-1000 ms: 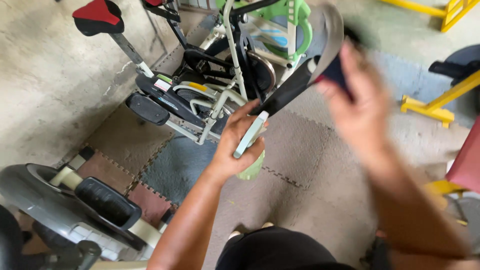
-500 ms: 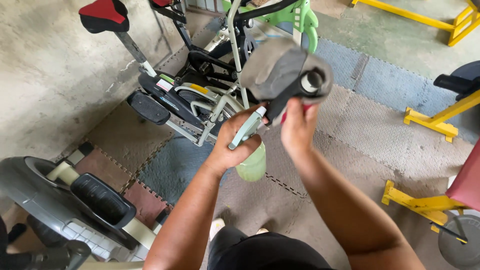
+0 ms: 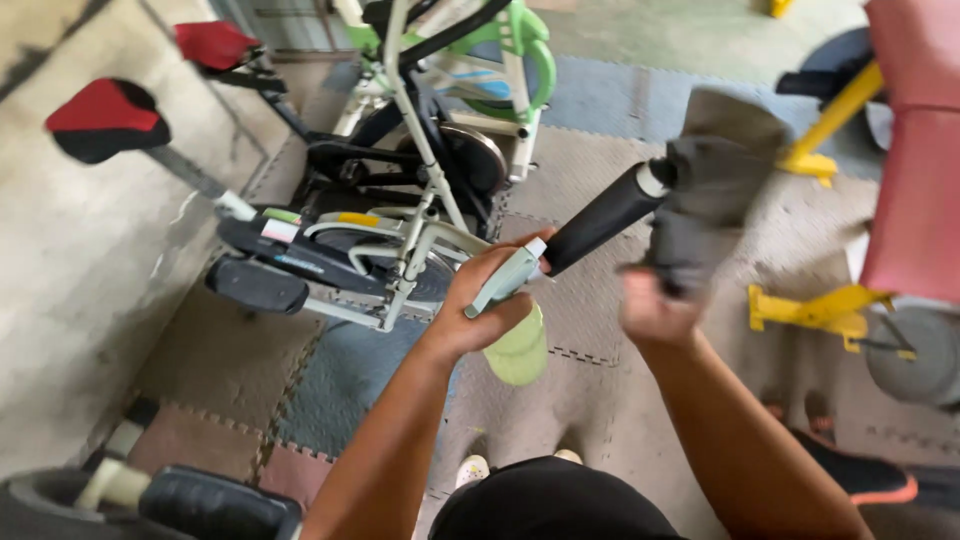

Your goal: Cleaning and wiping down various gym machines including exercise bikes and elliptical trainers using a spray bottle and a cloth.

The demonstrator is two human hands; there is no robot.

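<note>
Under you lies a floor of interlocking foam mats in grey, blue and dull red, worn and dusty, and to the left of the exercise bike it gives way to bare stained concrete. That white-framed bike, with its black flywheel and pedals, stands on the mats straight ahead of you; its red saddle juts out over the concrete on the left, and a second bike with green trim stands just behind it. Well to the right of the bike sits a yellow-framed bench with a red pad, a grey weight plate at its foot. The bike's black foam handlebar grip reaches out toward you. Your right hand is closed around the lower end of a grey cloth, which is draped over the tip of that grip. Your left hand is wrapped around the pale green trigger head of a spray bottle, held just below the grip, its light green body hanging under your fingers.
</note>
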